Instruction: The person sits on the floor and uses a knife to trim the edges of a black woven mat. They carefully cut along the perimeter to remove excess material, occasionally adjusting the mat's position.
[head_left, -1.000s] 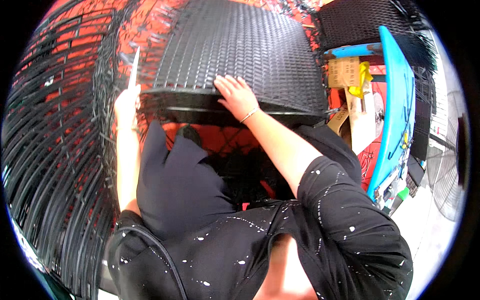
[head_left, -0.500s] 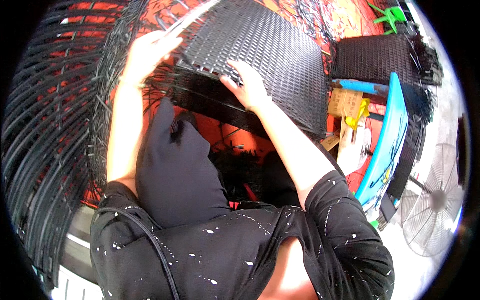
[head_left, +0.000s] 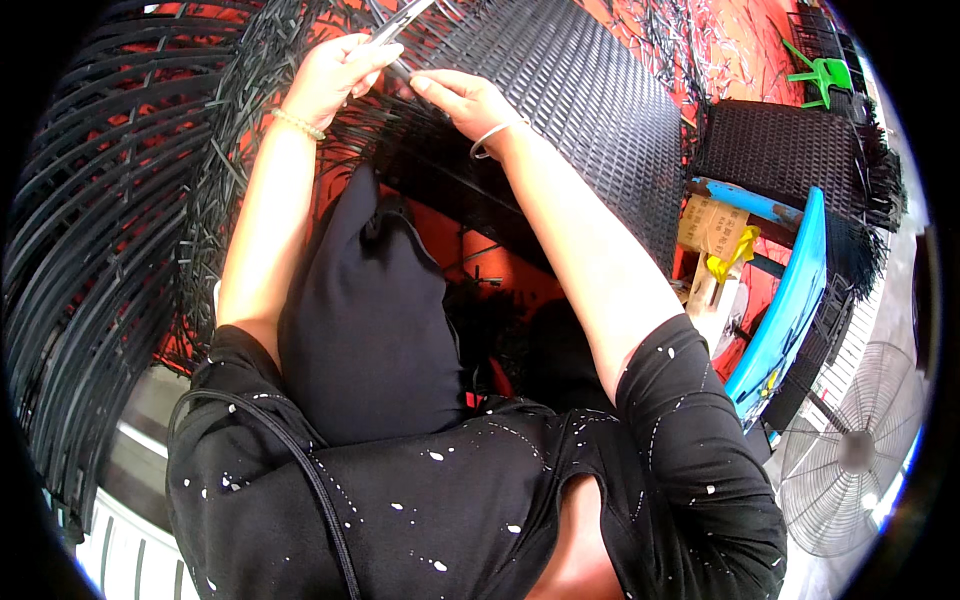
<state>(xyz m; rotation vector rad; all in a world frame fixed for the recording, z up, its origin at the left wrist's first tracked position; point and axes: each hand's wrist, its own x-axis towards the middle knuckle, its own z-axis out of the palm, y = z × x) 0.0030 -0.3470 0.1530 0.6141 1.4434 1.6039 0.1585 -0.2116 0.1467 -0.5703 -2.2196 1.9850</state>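
Observation:
A woven black plastic-rattan panel (head_left: 590, 110) lies tilted in front of me, over my knees' far side. At its upper left edge my left hand (head_left: 340, 75) is closed around a flat, shiny strip (head_left: 405, 22), which points up and to the right. Close beside it, my right hand (head_left: 465, 102) pinches with thumb and forefinger at a dark strand at the panel's edge. The strand is partly hidden by the fingers. Loose black rattan strips (head_left: 225, 190) lie to the left of the panel.
Long bundled black strips (head_left: 90, 200) curve along the left. On the right stand another woven piece (head_left: 770, 150), a blue-edged board (head_left: 800, 290), a cardboard box (head_left: 712, 225) with a yellow item (head_left: 738, 252), a green stool (head_left: 826, 76) and a fan (head_left: 855, 450). The floor is red.
My right hand has moved up and left from the panel's surface and closed into a pinch near the left hand. The left hand has shifted slightly right. The view has shifted.

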